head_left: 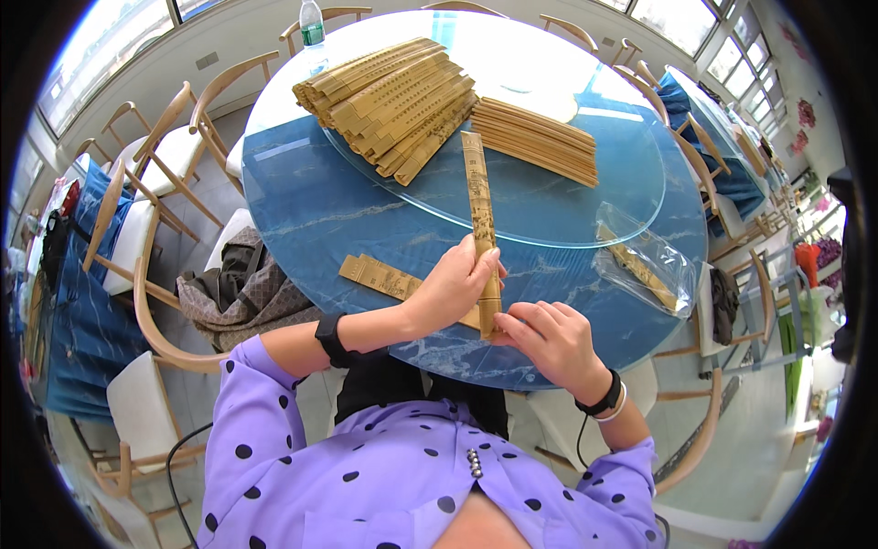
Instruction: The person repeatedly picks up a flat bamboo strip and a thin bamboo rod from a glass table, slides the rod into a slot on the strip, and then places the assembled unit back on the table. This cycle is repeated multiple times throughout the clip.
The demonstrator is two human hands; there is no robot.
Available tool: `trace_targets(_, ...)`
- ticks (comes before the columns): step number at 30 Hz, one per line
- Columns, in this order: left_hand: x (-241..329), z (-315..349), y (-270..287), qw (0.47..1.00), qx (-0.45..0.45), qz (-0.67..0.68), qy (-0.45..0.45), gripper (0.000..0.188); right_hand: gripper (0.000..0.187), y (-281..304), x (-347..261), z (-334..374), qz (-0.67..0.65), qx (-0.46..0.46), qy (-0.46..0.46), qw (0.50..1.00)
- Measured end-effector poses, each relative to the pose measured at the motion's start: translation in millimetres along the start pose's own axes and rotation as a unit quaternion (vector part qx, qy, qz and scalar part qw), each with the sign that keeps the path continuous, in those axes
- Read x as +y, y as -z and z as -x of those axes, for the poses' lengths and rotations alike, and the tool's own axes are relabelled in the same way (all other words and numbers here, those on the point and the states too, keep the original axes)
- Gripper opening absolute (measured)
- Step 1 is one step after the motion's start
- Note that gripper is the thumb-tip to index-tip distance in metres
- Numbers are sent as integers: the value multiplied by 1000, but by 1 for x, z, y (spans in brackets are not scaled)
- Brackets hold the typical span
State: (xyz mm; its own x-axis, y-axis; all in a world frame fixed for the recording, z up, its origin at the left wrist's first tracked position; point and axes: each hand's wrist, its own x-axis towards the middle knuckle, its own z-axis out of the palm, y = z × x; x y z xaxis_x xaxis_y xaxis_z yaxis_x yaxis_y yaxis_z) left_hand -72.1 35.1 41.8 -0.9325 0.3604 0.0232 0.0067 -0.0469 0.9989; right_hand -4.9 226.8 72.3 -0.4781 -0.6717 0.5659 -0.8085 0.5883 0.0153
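My left hand is closed around the middle of a long gold paper chopstick sleeve with dark print, held nearly upright over the near table edge. The fingers of my right hand pinch its lower end. Whether a chopstick is inside the sleeve cannot be seen. Beneath my left wrist a few more gold sleeves lie flat on the table, partly covered by my hand. Farther off, a big stack of gold sleeves sits beside a row of brown chopsticks.
A glass turntable covers the middle of the round blue marbled table. On the right lies a clear plastic bag with a gold sleeve in it. A water bottle stands at the far edge. Wooden chairs surround the table.
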Motion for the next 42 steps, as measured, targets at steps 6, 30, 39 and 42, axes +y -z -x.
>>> trace_targets(6, 60, -88, 99, 796, 190, -503, -276, 30, 30, 9, 6, 9, -36, -13, -21, 999)
trace_targets(30, 62, -175, 223, 500, 281, -765, -293, 53, 18, -72, 267, -37, 209, -158, -127, 957)
trace_targets(39, 19, 23, 80, 759, 87, -594, -252, 49, 20, -85, 265, -40, 177, -174, -164, 955)
trace_targets(42, -2, 58, 59, 810, 58, -543, -214, 49, 21, -80, 261, -41, 125, -183, -206, 953)
